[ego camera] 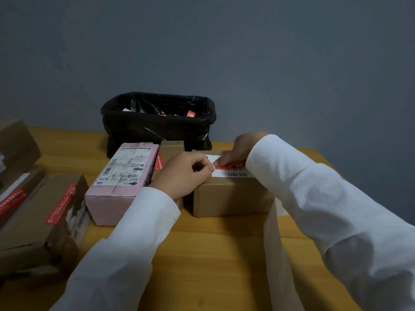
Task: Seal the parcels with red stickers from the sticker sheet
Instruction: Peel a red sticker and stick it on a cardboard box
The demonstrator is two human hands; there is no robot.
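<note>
- Red sticker [229, 165]: lies on the white label atop the brown parcel [231, 194], long axis running 9 to 3 o'clock.
- Right hand [238, 149]: fingers pressing the sticker's middle, nearer.
- Left hand [186, 171]: curled, pinching something at the sticker's 9 o'clock end; what, I cannot tell.
- Desk [202, 254]: carries the parcel.

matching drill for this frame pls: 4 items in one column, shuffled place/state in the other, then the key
Items:
1 pink parcel
2 black bin bag
3 red sticker
4 right hand

Places/states:
A at the table's far edge by the wall
B on top of the brown box, under fingers
C left of the left hand
D fingers pressing on the sticker

Pairs: 1-C, 2-A, 3-B, 4-D
</note>
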